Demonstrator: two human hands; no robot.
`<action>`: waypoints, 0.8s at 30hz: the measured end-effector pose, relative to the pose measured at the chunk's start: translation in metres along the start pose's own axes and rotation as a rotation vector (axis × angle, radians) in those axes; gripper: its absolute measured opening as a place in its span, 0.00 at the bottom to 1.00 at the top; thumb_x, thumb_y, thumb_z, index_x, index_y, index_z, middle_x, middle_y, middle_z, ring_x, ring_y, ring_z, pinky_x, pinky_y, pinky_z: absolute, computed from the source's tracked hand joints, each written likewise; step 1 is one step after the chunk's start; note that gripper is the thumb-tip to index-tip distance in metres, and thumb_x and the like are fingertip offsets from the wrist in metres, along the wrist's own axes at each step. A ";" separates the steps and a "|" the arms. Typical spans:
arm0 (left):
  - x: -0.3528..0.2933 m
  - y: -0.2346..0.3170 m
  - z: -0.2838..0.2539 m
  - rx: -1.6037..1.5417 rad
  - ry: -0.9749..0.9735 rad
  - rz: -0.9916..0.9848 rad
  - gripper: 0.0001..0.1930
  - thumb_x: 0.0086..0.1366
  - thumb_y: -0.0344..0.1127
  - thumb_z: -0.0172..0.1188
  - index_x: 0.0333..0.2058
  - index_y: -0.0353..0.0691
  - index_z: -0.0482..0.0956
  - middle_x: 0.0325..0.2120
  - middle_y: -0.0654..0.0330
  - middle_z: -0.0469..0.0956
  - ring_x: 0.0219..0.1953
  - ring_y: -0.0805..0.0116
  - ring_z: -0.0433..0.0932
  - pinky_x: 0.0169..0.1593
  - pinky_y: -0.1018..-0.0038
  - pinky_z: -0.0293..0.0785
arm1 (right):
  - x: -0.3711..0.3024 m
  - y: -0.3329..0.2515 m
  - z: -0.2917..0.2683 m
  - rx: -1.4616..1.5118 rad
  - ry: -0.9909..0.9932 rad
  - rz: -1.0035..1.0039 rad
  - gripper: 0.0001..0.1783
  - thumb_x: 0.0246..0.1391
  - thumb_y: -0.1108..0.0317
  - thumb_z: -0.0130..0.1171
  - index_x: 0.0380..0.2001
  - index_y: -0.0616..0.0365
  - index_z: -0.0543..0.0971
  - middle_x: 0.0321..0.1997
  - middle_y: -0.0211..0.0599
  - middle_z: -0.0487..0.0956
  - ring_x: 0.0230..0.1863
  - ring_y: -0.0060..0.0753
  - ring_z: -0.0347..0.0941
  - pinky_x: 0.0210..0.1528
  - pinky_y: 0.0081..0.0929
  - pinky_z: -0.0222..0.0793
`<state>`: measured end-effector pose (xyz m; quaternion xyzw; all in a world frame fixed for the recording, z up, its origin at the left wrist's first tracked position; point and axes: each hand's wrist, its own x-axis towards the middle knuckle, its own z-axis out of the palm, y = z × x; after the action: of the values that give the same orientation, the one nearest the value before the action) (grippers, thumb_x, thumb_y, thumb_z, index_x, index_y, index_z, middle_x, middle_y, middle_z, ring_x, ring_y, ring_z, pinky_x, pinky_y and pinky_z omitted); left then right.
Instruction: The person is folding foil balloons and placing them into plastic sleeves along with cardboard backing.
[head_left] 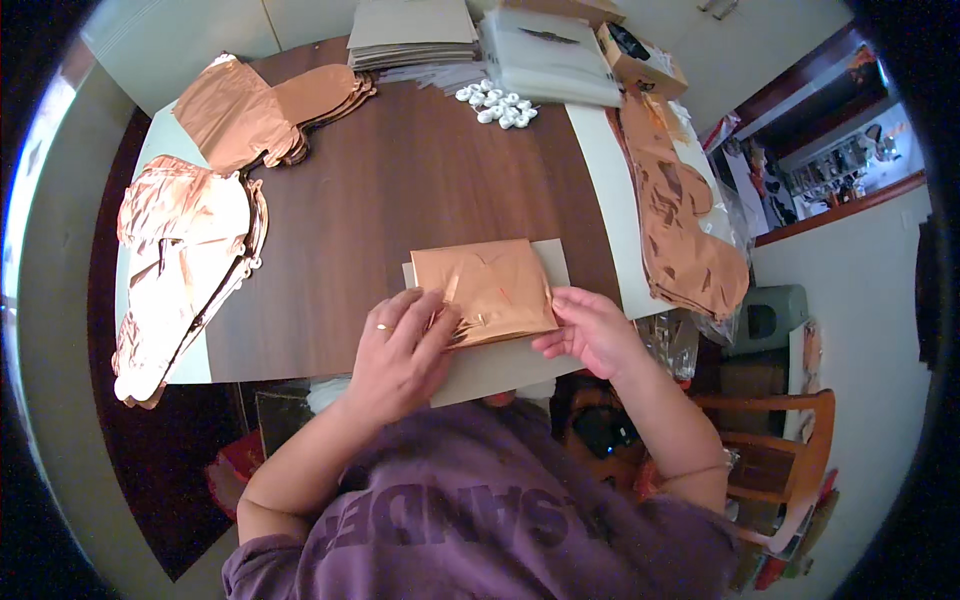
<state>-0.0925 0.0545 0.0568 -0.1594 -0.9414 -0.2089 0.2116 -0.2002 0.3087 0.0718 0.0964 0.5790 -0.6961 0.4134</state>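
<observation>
"Where do we see the folded, copper-coloured foil packet [495,285]?"

"At the centre of the frame, on flat grey-beige cardboard [485,374] at the brown wooden tabletop's [400,190] lower edge."

"And the hands?"

"We see the left hand [402,345] lying over its left side, fingers bent, and the right hand [597,335] touching its right edge, fingers half curled. Whether either grips, we cannot tell."

"Upper centre?"

"Small white bundles [500,104]."
</observation>
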 end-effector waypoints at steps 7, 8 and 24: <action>0.024 -0.018 0.011 -0.009 -0.010 0.188 0.20 0.54 0.29 0.63 0.47 0.37 0.77 0.42 0.54 0.78 0.44 0.54 0.78 0.45 0.61 0.77 | -0.019 0.005 0.000 -0.687 0.187 -0.200 0.16 0.67 0.60 0.49 0.40 0.64 0.76 0.30 0.39 0.80 0.27 0.31 0.77 0.31 0.27 0.73; 0.032 -0.021 0.005 -0.037 -0.010 0.149 0.18 0.54 0.28 0.62 0.46 0.38 0.78 0.39 0.54 0.79 0.41 0.55 0.80 0.43 0.63 0.78 | -0.025 0.009 -0.002 -0.685 0.189 -0.204 0.16 0.67 0.60 0.49 0.40 0.64 0.76 0.30 0.39 0.80 0.27 0.31 0.77 0.31 0.27 0.73; 0.036 -0.148 -0.027 -0.656 0.230 -0.958 0.28 0.59 0.31 0.60 0.59 0.28 0.67 0.37 0.53 0.80 0.35 0.71 0.76 0.39 0.76 0.73 | -0.025 0.030 0.017 -1.408 0.378 -0.949 0.38 0.46 0.56 0.68 0.58 0.61 0.68 0.62 0.51 0.66 0.62 0.56 0.62 0.63 0.50 0.57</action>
<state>-0.1720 -0.0779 0.0470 0.2501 -0.7656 -0.5774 0.1339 -0.1577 0.3052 0.0710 -0.3194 0.9128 -0.2474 -0.0599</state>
